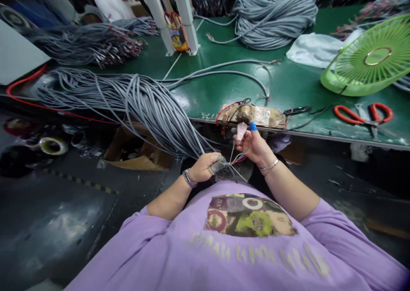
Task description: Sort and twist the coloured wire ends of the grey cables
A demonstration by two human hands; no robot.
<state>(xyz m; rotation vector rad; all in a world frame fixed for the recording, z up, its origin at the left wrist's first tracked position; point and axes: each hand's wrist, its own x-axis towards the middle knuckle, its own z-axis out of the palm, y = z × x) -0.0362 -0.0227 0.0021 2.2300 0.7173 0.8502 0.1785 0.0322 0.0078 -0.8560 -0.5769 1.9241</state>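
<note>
My left hand (206,166) is closed around the end of a grey cable (220,164), just above my lap. Several thin coloured wires (238,157) fan out from the stripped cable end, with pale strands beside them. They run to the curled fingers of my right hand (254,146), which is closed on them. A blue cover (253,126) sits on its thumb tip. Something pinkish white (241,131) shows at the fingertips; whether it is a finger wrap or a held piece, I cannot tell. A large bundle of grey cables (141,98) droops from the bench towards my left hand.
On the green bench (221,51) a wooden block with a small device (261,116) lies at the near edge. Red-handled scissors (365,116) and a green fan (371,56) are to the right. A coiled cable (275,19) lies behind; a cardboard box (137,150) stands below.
</note>
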